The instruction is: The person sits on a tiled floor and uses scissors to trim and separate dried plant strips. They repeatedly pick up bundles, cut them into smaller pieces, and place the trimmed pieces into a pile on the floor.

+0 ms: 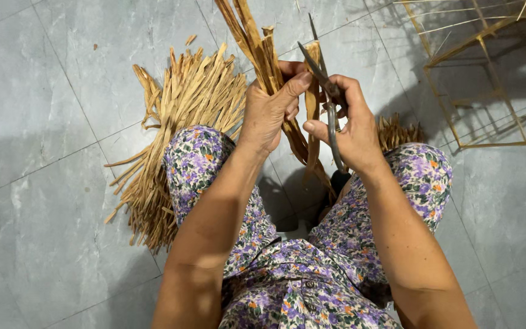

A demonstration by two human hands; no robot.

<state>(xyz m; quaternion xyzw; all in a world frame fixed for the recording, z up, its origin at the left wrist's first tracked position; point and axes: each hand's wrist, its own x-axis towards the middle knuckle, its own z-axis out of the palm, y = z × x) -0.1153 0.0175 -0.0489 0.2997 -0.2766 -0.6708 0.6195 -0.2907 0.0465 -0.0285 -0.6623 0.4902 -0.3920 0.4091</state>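
The person sits low over the grey tiled floor (pixel 44 122), knees apart in flower-printed clothing (pixel 287 274). The left hand (pixel 269 113) is wrapped around a bundle of long tan strips (pixel 257 42), fingers curled tight about it and the thumb laid across towards the other hand. The bundle rises up and away between the knees, its lower ends hanging down below the fist. The right hand (pixel 351 125) grips a pair of scissors (pixel 327 91), fingers folded round the handles; the blades point up and stand slightly parted around one short strip (pixel 313 91) held just beside the bundle. A loose heap of cut strips (pixel 178 128) lies on the floor beside the left knee (a smaller tuft shows behind the right knee). A frame of thin sticks (pixel 482 67) stands well apart, at the upper right.
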